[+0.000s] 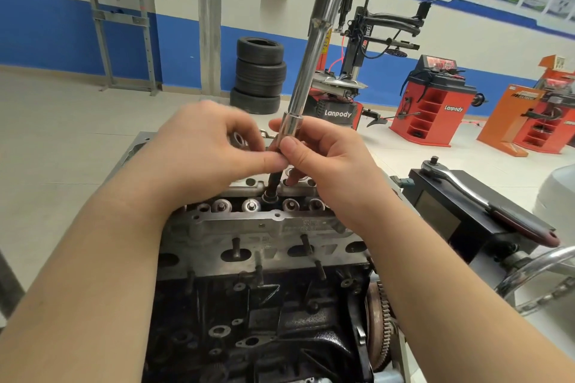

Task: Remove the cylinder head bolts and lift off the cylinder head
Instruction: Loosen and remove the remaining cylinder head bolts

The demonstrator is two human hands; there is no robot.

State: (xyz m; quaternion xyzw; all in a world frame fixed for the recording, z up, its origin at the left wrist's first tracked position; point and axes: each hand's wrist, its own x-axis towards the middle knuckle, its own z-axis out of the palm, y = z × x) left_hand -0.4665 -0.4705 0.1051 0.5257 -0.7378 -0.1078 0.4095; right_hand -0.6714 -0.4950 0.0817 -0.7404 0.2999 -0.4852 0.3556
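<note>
Head view. Two bare hands meet at frame centre over the cylinder head (261, 228), which sits on the dark engine block (264, 314) in the lower middle of the frame.

The right hand (323, 162) pinches the lower end of a long chrome socket extension (306, 71) between thumb and fingers; the tool leans up and to the right, its top reaching the upper centre. The left hand (202, 149) has its fingers curled, thumb and fingertips closing on the dark shaft (275, 177) just under the chrome socket end. The shaft runs down to a bolt hole (268, 197) in the top of the cylinder head. Whether the shaft is a bolt or a tool bit cannot be told.

Count: one extension; one ratchet handle (485, 199) lying on a black box (466, 221) at right; four stacked tyres (259, 74) upper centre; about five round valve tops visible in a row either side of the bolt hole; others are hidden by the hands.

Edges and room: the near face of the cylinder head carries protruding studs toward the viewer. A toothed flywheel (381, 326) sits at the lower right edge of the block, just beside the right forearm. Open pale floor lies left of the engine; red machines (432, 109) stand well apart at right.
</note>
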